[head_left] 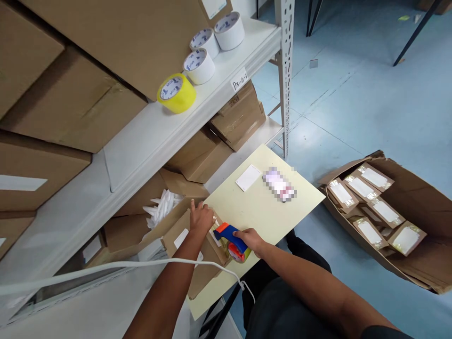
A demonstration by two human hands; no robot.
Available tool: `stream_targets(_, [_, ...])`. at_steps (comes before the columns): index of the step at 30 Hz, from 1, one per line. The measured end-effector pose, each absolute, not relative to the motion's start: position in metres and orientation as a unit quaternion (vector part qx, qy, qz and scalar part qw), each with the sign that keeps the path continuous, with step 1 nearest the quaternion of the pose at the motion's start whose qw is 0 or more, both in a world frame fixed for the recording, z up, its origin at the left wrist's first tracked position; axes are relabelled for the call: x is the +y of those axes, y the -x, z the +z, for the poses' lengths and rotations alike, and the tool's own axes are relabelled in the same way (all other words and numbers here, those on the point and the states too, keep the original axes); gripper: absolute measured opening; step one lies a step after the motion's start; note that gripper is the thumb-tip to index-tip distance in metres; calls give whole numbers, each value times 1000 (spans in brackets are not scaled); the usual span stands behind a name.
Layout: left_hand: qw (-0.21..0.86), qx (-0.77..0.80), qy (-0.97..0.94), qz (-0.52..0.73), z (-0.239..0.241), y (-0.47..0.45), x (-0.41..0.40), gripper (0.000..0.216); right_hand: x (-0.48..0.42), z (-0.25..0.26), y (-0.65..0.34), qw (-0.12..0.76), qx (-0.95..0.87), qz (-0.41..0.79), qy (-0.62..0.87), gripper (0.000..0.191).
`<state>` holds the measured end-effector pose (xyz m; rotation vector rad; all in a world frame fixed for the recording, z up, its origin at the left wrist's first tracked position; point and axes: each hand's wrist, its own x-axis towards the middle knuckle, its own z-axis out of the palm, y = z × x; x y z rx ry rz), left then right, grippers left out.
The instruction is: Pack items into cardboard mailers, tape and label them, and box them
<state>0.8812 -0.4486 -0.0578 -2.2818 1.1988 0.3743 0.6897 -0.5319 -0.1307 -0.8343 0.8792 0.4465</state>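
Note:
My right hand (251, 240) is wrapped round a blue and orange tape dispenser (231, 235), which carries a roll of clear tape with a red hub. The dispenser rests against a small cardboard box (208, 278) on a cream tabletop (229, 207). My left hand (201, 217) grips the far part of this box, fingers bent over it and one finger sticking up. Its fingertips are partly hidden. A white label (181, 238) lies on the cardboard beside my left wrist. Farther up the tabletop are a white card (248, 178) and a blurred-out phone-like object (278, 183).
A white cable (116, 267) crosses in front of my left forearm. On the shelf (141, 127) stand a yellow tape roll (176, 93), white rolls (199, 66) and large cartons. An open carton (416, 183) at right holds several labelled small boxes. White pointed pieces (164, 207) fill another carton.

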Motion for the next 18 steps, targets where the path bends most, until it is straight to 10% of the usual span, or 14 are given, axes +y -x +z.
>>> stream_targets(4, [284,407,862,101,-53,-888,-446,53,-531,-141,-699,809,413,226,352,26])
stream_targets(12, [173,518,768,333,-18,-910,-419,43,-534,-146,-699,839,396,248,279,32])
stream_targets(18, [208,539,703,414,-26,-909,-398,100,-534,-149,-701,844,388,278,246,30])
